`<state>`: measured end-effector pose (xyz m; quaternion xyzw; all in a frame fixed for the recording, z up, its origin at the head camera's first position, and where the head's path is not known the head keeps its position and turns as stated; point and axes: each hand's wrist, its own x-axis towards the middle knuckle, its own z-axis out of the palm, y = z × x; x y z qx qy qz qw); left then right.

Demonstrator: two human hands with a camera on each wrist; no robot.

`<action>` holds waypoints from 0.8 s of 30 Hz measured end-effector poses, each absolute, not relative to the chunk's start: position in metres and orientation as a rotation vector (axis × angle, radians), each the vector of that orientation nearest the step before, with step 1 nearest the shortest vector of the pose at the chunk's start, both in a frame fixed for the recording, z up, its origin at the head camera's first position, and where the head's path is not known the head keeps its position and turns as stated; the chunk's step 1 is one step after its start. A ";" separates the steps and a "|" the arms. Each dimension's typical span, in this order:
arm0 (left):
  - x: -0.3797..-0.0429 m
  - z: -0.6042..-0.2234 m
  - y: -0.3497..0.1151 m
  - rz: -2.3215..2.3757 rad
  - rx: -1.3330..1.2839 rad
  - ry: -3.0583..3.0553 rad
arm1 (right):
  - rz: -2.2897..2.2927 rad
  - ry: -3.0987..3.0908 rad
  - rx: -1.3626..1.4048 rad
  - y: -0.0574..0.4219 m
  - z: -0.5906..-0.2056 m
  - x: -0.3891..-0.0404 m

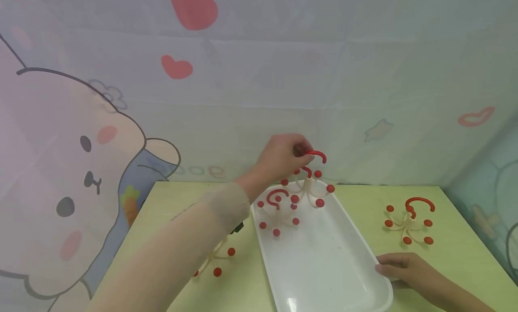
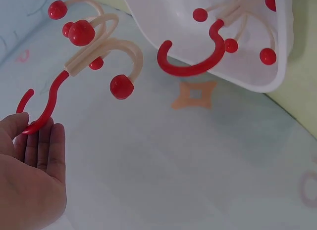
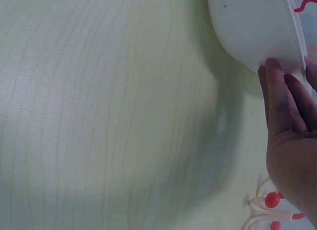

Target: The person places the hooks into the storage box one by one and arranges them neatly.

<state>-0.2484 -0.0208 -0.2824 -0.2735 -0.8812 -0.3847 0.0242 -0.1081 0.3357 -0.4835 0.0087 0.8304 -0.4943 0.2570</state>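
Observation:
My left hand pinches the red hooked handle of a head massager, which has cream prongs tipped with red balls. In the left wrist view the thumb and fingers of that hand meet on the curve of the hook, and the prongs point away from the palm. The held massager is over the far end of a white tray. A second such massager lies inside the tray, near its far left corner. My right hand grips the tray's near right rim, thumb on top and fingers against the outer wall.
Another massager stands on the pale green table right of the tray. A further one sits left of it, partly hidden by my left forearm. Behind the table hangs a printed cloth with hearts and a cartoon animal.

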 end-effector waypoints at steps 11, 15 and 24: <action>-0.249 -0.309 -0.007 -1.231 -0.819 -2.727 | -1.322 2.274 0.066 0.331 -0.481 -0.107; -0.248 -0.322 -0.003 -1.248 -0.793 -2.725 | -1.335 2.261 0.069 0.330 -0.482 -0.107; -0.245 -0.343 0.006 -1.260 -0.707 -2.753 | -1.326 2.265 0.063 0.330 -0.482 -0.105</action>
